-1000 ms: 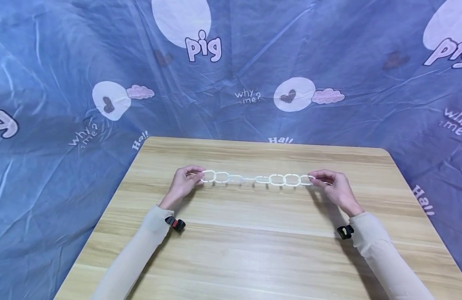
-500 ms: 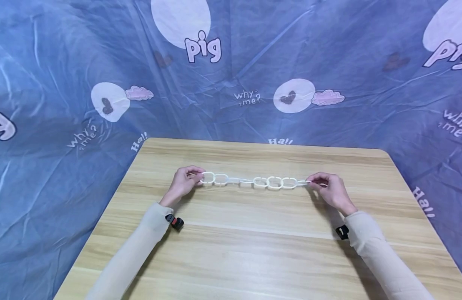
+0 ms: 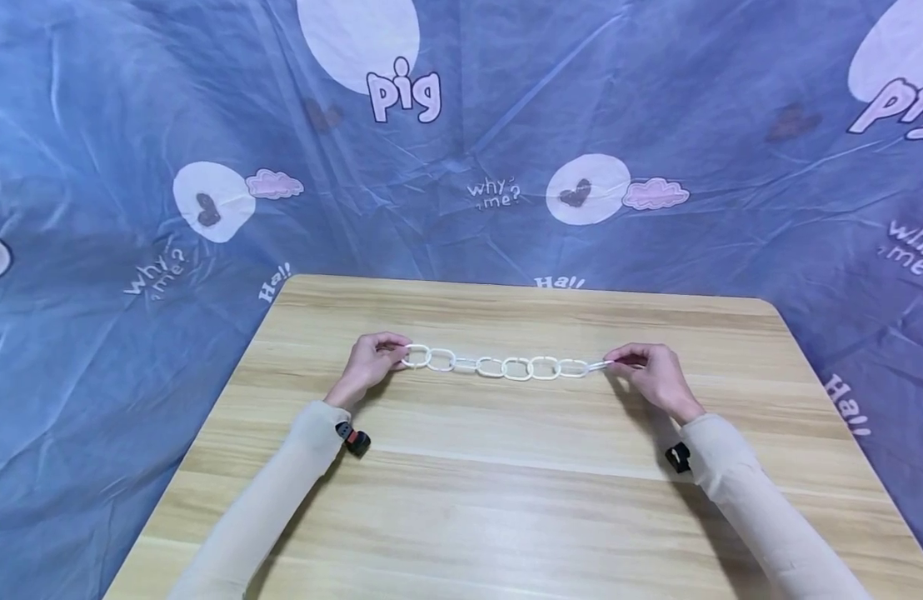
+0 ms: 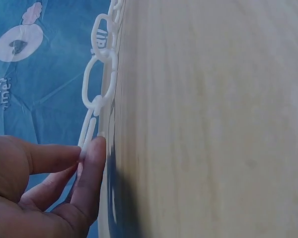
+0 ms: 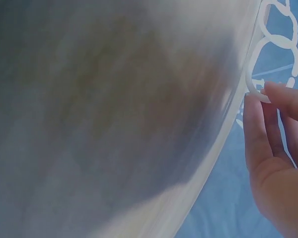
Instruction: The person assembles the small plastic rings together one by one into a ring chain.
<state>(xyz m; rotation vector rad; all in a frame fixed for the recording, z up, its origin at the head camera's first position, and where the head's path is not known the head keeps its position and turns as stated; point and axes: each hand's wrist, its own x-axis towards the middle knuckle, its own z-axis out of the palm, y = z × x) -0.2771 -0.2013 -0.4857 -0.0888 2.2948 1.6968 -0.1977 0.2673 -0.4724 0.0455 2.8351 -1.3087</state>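
Note:
A white plastic chain of several oval links stretches from side to side between my hands, low over the table and sagging slightly in the middle. My left hand pinches the left end link between thumb and fingers. In the left wrist view, that end link runs up from the fingertips into further links. At the opposite end, my right hand pinches the last link by its edge. The right wrist view shows this end link broad side on, with a small gap in its side.
A wood-grain table with rounded far corners lies beneath both hands. Blue printed cloth hangs behind it and along its sides. A small black device sits at each wrist, the left one and the right one.
My right hand has shifted a little to the left, bringing the chain's ends closer together. The chain sags more and some links have turned. My left hand has stayed nearly still.

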